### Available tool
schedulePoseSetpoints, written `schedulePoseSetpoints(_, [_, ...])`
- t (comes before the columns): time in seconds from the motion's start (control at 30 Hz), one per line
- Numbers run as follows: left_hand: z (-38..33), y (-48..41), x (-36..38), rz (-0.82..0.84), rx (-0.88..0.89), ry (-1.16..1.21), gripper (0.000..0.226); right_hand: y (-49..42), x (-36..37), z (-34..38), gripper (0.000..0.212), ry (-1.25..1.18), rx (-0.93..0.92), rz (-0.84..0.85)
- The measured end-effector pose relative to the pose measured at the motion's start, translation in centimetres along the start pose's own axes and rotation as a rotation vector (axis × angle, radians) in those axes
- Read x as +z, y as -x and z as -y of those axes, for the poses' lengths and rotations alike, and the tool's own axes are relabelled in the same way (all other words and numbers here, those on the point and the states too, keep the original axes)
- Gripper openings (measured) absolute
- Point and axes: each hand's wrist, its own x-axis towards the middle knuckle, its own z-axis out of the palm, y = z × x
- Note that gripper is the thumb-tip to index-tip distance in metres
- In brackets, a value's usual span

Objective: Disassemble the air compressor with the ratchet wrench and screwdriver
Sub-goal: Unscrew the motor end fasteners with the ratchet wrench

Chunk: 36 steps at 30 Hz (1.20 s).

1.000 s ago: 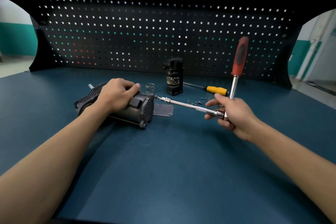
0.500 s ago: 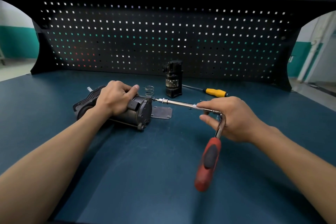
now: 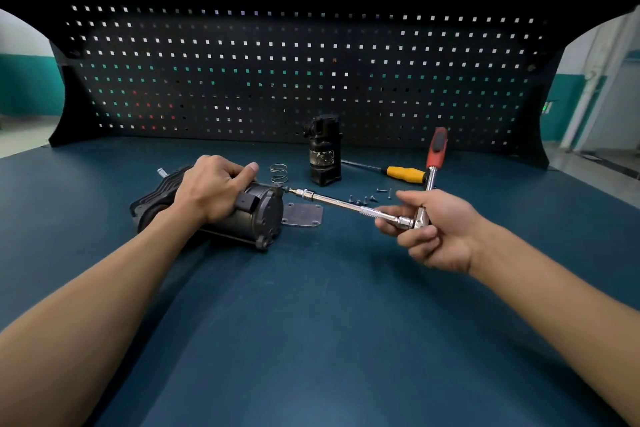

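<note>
a: how far along am i?
b: partway, i'd judge. left of centre, your left hand (image 3: 214, 189) is clamped over the air compressor (image 3: 258, 218), which lies on the table (image 3: 311, 322). a spring (image 3: 279, 173), a plate (image 3: 304, 215), a black part (image 3: 325, 152) and small screws (image 3: 367, 198) are already off; the end cap looks bolted on.
a: and my right?
b: your right hand (image 3: 440, 229) curls round the ratchet wrench (image 3: 420, 218) head, with the extension tip at the cap. the screwdriver (image 3: 403, 174) lies behind.
</note>
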Motion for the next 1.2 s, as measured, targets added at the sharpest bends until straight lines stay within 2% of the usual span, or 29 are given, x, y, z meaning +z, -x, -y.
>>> schedulePoseSetpoints(0.1, [0.1,-0.1,0.1,0.004,0.006,-0.019,0.079,-0.4,-0.2,-0.2,0.034,0.008,-0.002,-0.010])
schedulePoseSetpoints(0.2, [0.1,-0.1,0.0,0.028,-0.001,-0.031,0.075,-0.6,-0.1,-0.5,0.033,0.125,-0.102,-0.054])
schedulePoseSetpoints(0.37, [0.0,0.2,-0.4,0.113,0.018,-0.052,0.050,-1.1,-0.1,-1.1,0.037,0.530,-0.566,-0.184])
schedulePoseSetpoints(0.47, [0.1,0.0,-0.4,0.167,0.010,-0.091,0.052,-1.2,-0.7,-1.4,0.025,0.931,-0.941,-0.213])
schedulePoseSetpoints(0.53, [0.1,-0.1,-0.3,0.124,-0.013,-0.085,0.054,-1.1,-1.3,-1.5,0.012,1.221,-1.166,-0.204])
schedulePoseSetpoints(0.57, [0.0,0.0,-0.2,0.094,-0.018,-0.077,0.056,-1.0,-1.6,-1.5,0.017,1.367,-1.257,-0.211])
schedulePoseSetpoints(0.63, [0.0,-0.1,-0.1,0.062,-0.021,-0.061,0.062,-0.7,-2.0,-1.2,0.032,1.586,-1.355,-0.230])
schedulePoseSetpoints(0.73, [-0.1,-0.1,-0.1,0.048,-0.030,-0.060,0.072,-0.6,-2.3,-0.7,0.044,1.674,-1.417,-0.267])
schedulePoseSetpoints(0.8, [-0.1,0.0,-0.2,0.035,-0.025,-0.062,0.076,-0.9,-2.3,-0.8,0.043,1.664,-1.419,-0.284])
schedulePoseSetpoints(0.87, [-0.2,0.1,-0.3,0.026,-0.019,-0.070,0.074,-1.1,-2.3,-0.9,0.038,1.566,-1.338,-0.301])
schedulePoseSetpoints(0.93, [-0.3,0.1,-0.1,0.029,-0.021,-0.078,0.074,-1.3,-2.2,-1.1,0.027,1.398,-1.186,-0.247])
schedulePoseSetpoints(1.03, [-0.4,0.0,-0.2,0.042,-0.033,-0.069,0.078,-1.2,-1.1,-1.0,0.008,1.011,-0.919,-0.125])
schedulePoseSetpoints(1.2, [-0.3,0.0,-0.2,0.043,-0.022,-0.038,0.076,-0.2,0.3,-0.3,0.045,0.397,-0.337,-0.122])
